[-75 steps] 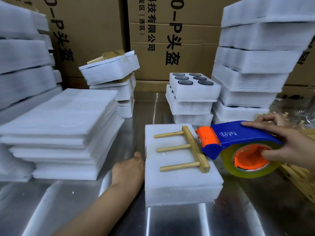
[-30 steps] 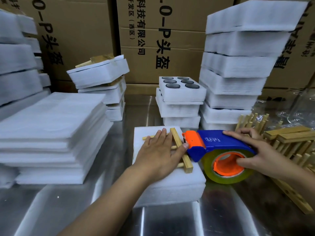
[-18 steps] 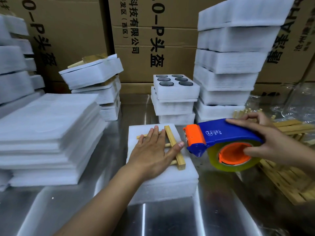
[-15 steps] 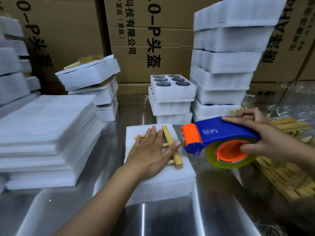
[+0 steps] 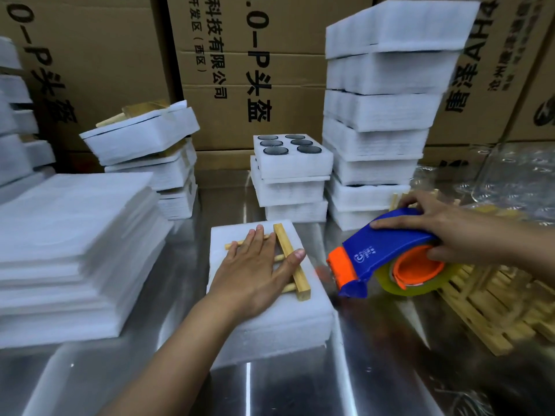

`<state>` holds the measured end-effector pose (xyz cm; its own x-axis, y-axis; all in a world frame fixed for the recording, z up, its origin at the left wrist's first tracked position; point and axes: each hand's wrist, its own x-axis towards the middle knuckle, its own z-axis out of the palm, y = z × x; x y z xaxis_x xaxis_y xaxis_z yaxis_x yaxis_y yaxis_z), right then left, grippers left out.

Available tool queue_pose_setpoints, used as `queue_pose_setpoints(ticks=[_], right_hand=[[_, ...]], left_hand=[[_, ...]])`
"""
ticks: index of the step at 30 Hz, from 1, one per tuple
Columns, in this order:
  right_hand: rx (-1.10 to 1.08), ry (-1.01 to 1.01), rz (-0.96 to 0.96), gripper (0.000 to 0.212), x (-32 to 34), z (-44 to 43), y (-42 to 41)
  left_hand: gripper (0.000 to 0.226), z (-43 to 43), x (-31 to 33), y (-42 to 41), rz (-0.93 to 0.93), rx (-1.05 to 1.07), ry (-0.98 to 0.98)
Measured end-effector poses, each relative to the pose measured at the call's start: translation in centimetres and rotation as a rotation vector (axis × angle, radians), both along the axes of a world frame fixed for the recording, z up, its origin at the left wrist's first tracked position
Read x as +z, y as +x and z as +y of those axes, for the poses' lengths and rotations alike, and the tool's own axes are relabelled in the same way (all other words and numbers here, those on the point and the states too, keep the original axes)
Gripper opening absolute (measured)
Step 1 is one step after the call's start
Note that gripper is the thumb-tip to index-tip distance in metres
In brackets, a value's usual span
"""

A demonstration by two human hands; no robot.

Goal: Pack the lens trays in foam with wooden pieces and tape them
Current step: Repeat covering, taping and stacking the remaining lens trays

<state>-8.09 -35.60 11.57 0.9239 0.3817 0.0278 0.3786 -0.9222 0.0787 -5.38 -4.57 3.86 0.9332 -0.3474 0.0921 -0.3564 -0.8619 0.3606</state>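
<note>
- The foam pack [image 5: 279,325] is lying on the bench [image 5: 375,385], directly in front of the person.
- The wooden piece [image 5: 284,244] is resting on top of the pack. Its thick bar is running from the pack's near right towards its far side, and its thin dowels are reaching out to the pack's left.
- The left hand [image 5: 255,271] is lying flat with straight fingers, pressing the dowels onto the pack, while the thumb is touching the bar.
- The right hand [image 5: 450,229] is gripping the tape dispenser [image 5: 381,250] just to the right of the pack. Its fingers are curling over the blue housing and its thumb is pressing at the orange hub.
- The dispenser's orange nose is pointing down and towards the pack's right edge, close to it but not touching.
- The right hand is likely doing the coming move, drawing tape leftward across the pack and over the bar. The left hand is sitting in that line and may be needing to shift.
</note>
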Motion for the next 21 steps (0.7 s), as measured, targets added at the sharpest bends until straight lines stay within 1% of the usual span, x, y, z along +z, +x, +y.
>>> queue_pose_setpoints(ticks=[5, 9, 17, 21], right_hand=[[0.059, -0.029, 0.072, 0.088, -0.3, 2.0, 1.6], [0.126, -0.017, 0.089, 0.087, -0.8, 2.6, 2.6], [0.128, 0.010, 0.167, 0.086, -1.2, 2.5, 3.5], [0.105, -0.017, 0.206, 0.082, -0.8, 2.9, 3.8]], left_hand=[[0.109, 0.0, -0.2, 0.1, -0.008, -0.001, -0.014], [0.111, 0.0, -0.2, 0.1, -0.001, 0.008, -0.018], [0.113, -0.1, -0.3, 0.3, -0.009, 0.015, -0.020], [0.113, -0.1, -0.3, 0.3, -0.016, 0.014, -0.016]])
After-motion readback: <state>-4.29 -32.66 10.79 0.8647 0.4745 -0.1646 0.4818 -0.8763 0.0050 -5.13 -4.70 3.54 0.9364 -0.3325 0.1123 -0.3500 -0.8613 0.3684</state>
